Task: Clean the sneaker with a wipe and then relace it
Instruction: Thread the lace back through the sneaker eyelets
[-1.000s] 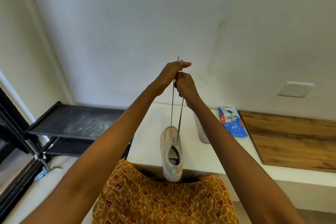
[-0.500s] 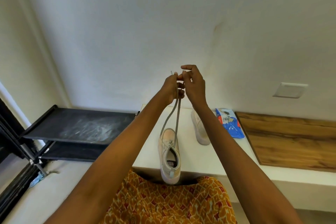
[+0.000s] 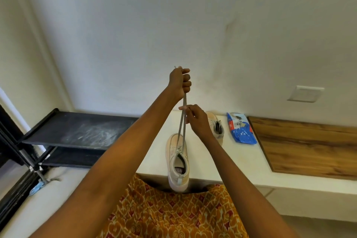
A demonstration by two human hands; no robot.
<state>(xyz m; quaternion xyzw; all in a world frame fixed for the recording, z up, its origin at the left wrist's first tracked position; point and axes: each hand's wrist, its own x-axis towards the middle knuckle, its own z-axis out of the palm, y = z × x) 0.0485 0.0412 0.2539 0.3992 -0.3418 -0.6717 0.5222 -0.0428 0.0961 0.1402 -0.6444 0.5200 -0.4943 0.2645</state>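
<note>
Largest in frame: white wall filling the upper half; black shelf rack at left centre; white ledge across the lower centre, with a wood-grain panel at right. Patterned orange garment at bottom centre.

The sneaker sat just below frame centre, heel toward the camera and overhanging the ledge's near edge, toe pointing away. Second sneaker lay on the ledge further back, partly hidden by the right wrist. Blue wipe packet lay just right of it, close to the wood panel.

Both strands of the grey lace rose from the upper eyelets to the hands. Left hand, above frame centre, was closed in a fist around the lace ends, one tip poking out on top. Right hand, lower down, pinched the strands between thumb and fingertips.

Judgement: step in hand was evening and tensioning the lace during relacing. To do it well: keep the fist steady, slide the pinch down toward the eyelets so the strands lie flat and equal, and avoid lifting so hard that the shoe tips off the edge.

Versus 0.5 s earlier: the hands had been together at one height; the left had since risen and closed, the right had dropped down the lace. Sneaker position roughly unchanged
</note>
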